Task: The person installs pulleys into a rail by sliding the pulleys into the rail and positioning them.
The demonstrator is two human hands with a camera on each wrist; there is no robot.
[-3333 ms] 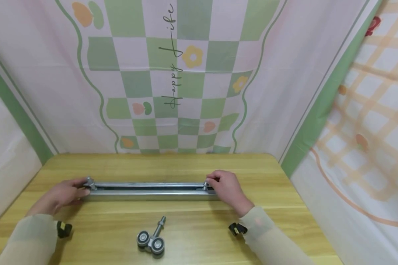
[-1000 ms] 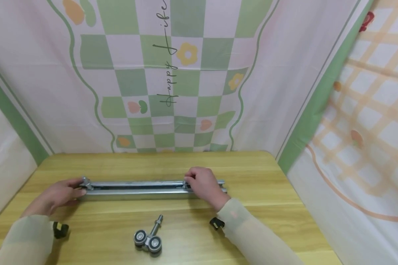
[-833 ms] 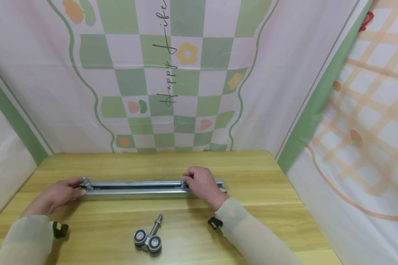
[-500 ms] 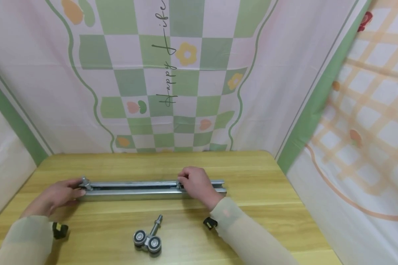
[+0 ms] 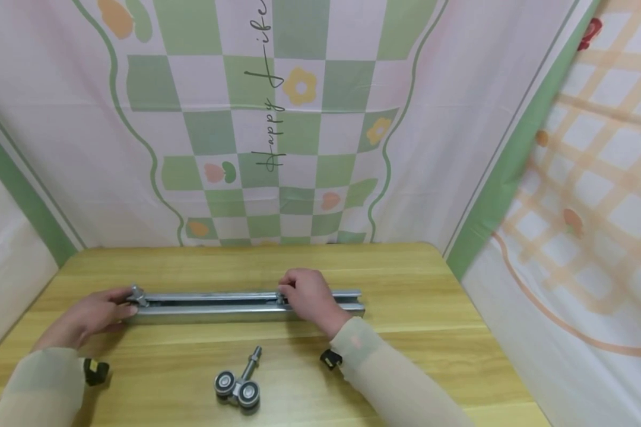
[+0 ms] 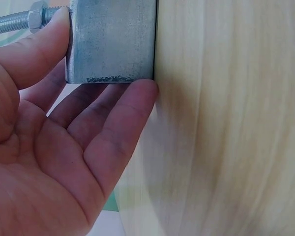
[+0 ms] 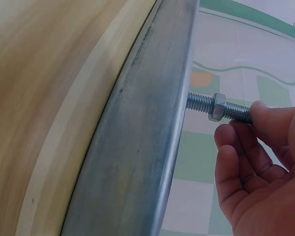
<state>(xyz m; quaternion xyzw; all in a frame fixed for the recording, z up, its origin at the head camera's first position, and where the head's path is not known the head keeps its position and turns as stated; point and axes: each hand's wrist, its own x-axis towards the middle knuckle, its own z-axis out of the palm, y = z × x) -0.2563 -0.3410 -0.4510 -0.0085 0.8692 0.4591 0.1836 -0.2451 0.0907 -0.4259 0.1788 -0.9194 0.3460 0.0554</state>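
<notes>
A grey metal C-channel track (image 5: 208,317) lies slot-up across the table. At its left end my left hand (image 5: 97,313) holds the track, thumb on the near side and fingers against the end. A threaded bolt with a nut (image 6: 37,15) sticks up there beside the thumb. Further right, my right hand (image 5: 311,299) pinches the tip of another threaded bolt (image 7: 201,103), which carries a nut and rises from the slot; whatever it joins inside the track is hidden. A loose roller trolley (image 5: 238,388) with several wheels and a threaded stem lies nearer me.
The wooden table (image 5: 432,356) ends at a patterned cloth backdrop (image 5: 278,178) behind the track. Cloth also hangs at both sides. Black wrist cameras sit under both sleeves.
My right hand has slid leftward along the track with the pinched bolt, from near the right end to right of the middle. The left hand keeps its place on the track's end.
</notes>
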